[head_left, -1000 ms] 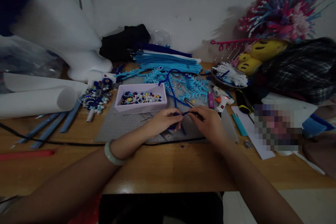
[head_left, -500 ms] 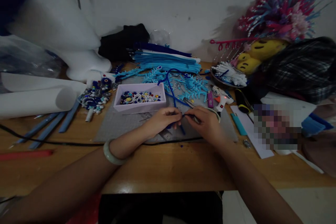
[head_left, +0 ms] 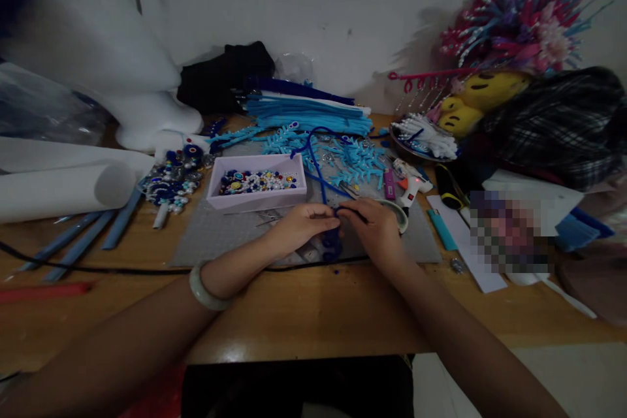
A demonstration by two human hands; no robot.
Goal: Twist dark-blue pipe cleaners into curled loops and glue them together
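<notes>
Dark blue pipe cleaner (head_left: 332, 247) is pinched between my two hands, its bent loops hanging below the fingers over the grey mat (head_left: 206, 241). My left hand (head_left: 308, 227) grips it from the left, thumb pressed against the fingers. From the right, my right hand (head_left: 373, 225) pinches its upper part at the fingertips. Behind the hands, a blue stem (head_left: 316, 163) arches up from the mat. Left of it stands a white box (head_left: 257, 201) of mixed beads. A pale round dish (head_left: 400, 215) is partly hidden behind my right hand.
Light blue pipe-cleaner branches (head_left: 357, 163) lie behind, before a stack of blue stems (head_left: 308, 114). A glue gun (head_left: 414, 189) with a lit red light and a teal lighter (head_left: 442, 230) lie right. A black cable (head_left: 122, 270) crosses the front. A white foam head (head_left: 98, 46) stands left.
The pipe cleaner's lower part, a straight end before, now shows as bent loops below my fingers. My hands stay close together, and the view has shifted slightly.
</notes>
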